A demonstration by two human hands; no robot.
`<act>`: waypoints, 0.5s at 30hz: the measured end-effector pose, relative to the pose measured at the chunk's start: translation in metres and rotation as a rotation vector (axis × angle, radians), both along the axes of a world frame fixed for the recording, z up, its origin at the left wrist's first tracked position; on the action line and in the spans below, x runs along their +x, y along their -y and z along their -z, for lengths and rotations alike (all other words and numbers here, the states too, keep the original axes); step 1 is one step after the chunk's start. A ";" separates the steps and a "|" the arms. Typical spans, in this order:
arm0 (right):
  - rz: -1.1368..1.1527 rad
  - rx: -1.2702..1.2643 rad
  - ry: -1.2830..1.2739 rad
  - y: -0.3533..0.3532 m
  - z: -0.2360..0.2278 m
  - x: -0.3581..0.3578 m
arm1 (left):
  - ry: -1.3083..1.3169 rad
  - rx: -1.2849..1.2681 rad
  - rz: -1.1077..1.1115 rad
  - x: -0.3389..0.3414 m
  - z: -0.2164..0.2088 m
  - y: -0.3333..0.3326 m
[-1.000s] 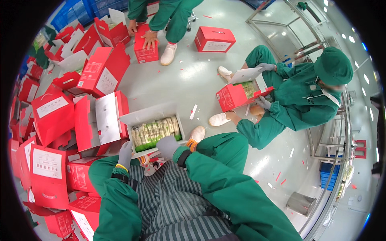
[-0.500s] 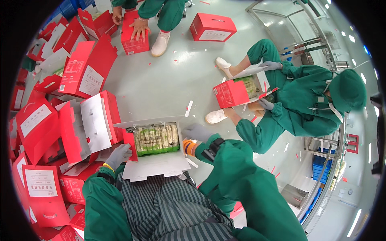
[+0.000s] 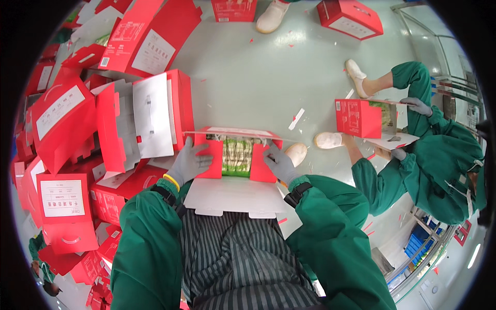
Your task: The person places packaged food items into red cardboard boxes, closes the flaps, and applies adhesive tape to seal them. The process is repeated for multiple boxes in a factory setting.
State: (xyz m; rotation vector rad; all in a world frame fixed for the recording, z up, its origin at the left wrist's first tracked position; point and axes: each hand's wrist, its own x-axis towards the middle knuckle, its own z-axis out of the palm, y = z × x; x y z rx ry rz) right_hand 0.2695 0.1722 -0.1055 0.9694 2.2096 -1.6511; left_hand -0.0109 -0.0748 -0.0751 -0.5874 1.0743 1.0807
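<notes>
A red carton [image 3: 206,165] sits between my knees with its top open. Both short red side flaps are folded inward. In the gap between them a clear and green package [image 3: 236,156] of pale, stick-like contents shows. My left hand [image 3: 190,164], grey-gloved, lies on the left flap with its fingers spread. On the right flap rest the outstretched fingers of my gloved right hand [image 3: 279,163]. A long flap with a white inner face [image 3: 235,196] hangs toward my striped apron. The opposite long flap stands up at the far side, seen nearly edge-on.
Red cartons [image 3: 59,121] are heaped along my left, one with a white flap [image 3: 153,119] beside my carton. At right, a co-worker in green [image 3: 413,170] handles another open carton [image 3: 356,119]. A closed carton [image 3: 350,20] stands farther off. Paper scraps [image 3: 296,119] litter the floor.
Both side flaps have come inward over the package, covering its ends. My right hand has moved onto the right flap and my left onto the left one. The view has shifted.
</notes>
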 end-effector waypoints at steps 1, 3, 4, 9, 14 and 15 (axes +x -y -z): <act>-0.006 0.058 0.032 0.005 -0.004 0.000 | -0.011 0.006 -0.025 0.000 -0.004 -0.005; -0.042 0.199 0.008 0.014 -0.008 -0.002 | -0.016 0.007 -0.099 0.002 -0.011 -0.014; -0.042 0.241 -0.009 0.017 -0.009 -0.004 | -0.031 -0.010 -0.137 0.002 -0.014 -0.019; -0.221 0.456 0.080 0.016 -0.005 -0.020 | -0.084 0.016 -0.151 0.000 -0.026 -0.040; -0.325 0.501 0.089 0.018 -0.012 -0.015 | -0.056 -0.027 -0.210 0.000 -0.025 -0.046; -0.311 0.514 0.092 0.020 -0.015 -0.013 | -0.048 -0.024 -0.215 0.000 -0.024 -0.045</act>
